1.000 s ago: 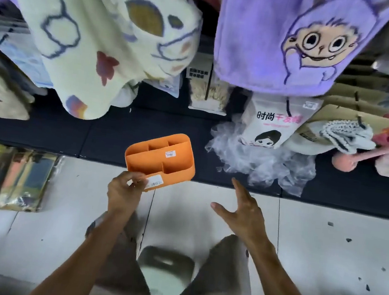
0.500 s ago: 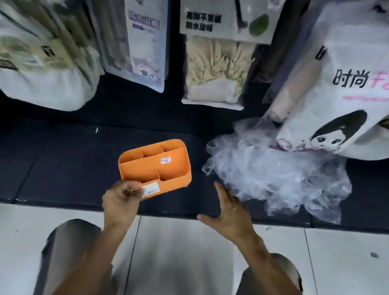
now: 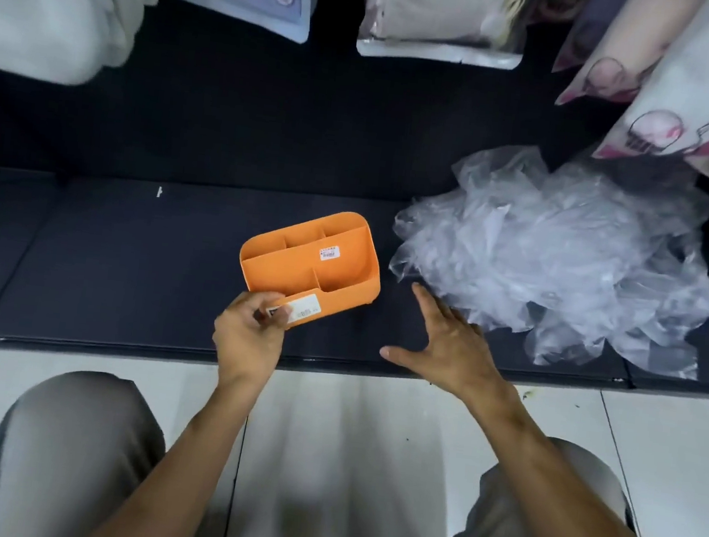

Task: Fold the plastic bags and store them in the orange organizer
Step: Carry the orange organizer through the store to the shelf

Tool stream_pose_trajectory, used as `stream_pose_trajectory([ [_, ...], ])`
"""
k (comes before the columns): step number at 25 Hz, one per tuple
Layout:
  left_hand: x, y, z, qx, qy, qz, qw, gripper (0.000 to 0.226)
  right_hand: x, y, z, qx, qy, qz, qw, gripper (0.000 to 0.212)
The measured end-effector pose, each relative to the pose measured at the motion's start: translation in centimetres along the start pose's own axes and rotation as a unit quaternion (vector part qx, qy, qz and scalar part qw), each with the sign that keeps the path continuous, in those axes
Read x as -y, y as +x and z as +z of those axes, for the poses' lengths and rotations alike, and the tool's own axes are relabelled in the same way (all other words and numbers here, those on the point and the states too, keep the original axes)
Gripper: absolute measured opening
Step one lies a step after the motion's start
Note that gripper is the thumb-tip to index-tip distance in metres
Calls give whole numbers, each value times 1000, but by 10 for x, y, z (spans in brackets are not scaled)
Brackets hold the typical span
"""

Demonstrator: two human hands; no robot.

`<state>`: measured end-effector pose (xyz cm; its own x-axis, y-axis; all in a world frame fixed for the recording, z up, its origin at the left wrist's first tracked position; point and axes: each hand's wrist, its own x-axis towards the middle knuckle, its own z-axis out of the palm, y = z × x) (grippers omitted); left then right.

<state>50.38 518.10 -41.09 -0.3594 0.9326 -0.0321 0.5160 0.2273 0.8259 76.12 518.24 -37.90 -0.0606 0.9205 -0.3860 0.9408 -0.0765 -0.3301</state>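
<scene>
The person now crouches lower and closer to the dark mat (image 3: 125, 270). The right hand (image 3: 453, 348) has reached nearer the heap of clear plastic bags (image 3: 563, 264), fingers spread.

Organizer: orange organizer (image 3: 344, 287), divided compartments, nothing inside, white sticker labels, tilted at near-left corner.
Bags: clear plastic bags (image 3: 554, 263), crumpled unfolded heap, right of organizer.

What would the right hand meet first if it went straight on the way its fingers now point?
Probably the near left edge of the pile of clear plastic bags; the right hand, open, points up and slightly left, so it might only skim it. Height is unclear.
</scene>
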Motion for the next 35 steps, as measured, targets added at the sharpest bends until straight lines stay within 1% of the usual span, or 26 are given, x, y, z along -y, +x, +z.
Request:
stream_pose_trajectory([
  [3, 3, -5, -7, 0, 13, 18, 1000, 15, 2, -9, 0, -11, 6, 12, 1000, 108],
  [6, -8, -13, -23, -10, 5, 32, 999, 13, 13, -29, -8, -20, -1, 18, 1000, 107],
  [10, -33, -27, -54, -21, -8, 87, 996, 15, 32, -64, -29, -46, -21, 5, 999, 105],
  [14, -57, -46, -102, -50, -7, 161, 986, 15, 53, -116, -49, -98, -19, -23, 995, 100],
  [16, -69, -53, -125, -54, -10, 181, 982, 16, 64, -141, -57, -124, -18, -40, 991, 98],
  [21, -92, -58, -182, -55, -10, 159, 986, 19, 72, -186, -75, -152, -34, -50, 987, 98],
  [25, -97, -39, -207, -36, 24, 160, 986, 21, 65, -189, -92, -162, -50, -50, 984, 95],
  [29, -89, 2, -197, 2, 48, 165, 985, 19, 53, -157, -107, -135, -93, -32, 986, 91],
  [32, -65, 36, -161, 12, 47, 162, 986, 19, 40, -109, -110, -105, -110, -25, 988, 89],
  [35, -26, 65, -110, 5, 45, 193, 980, 18, 24, -52, -92, -53, -108, -28, 992, 83],
])
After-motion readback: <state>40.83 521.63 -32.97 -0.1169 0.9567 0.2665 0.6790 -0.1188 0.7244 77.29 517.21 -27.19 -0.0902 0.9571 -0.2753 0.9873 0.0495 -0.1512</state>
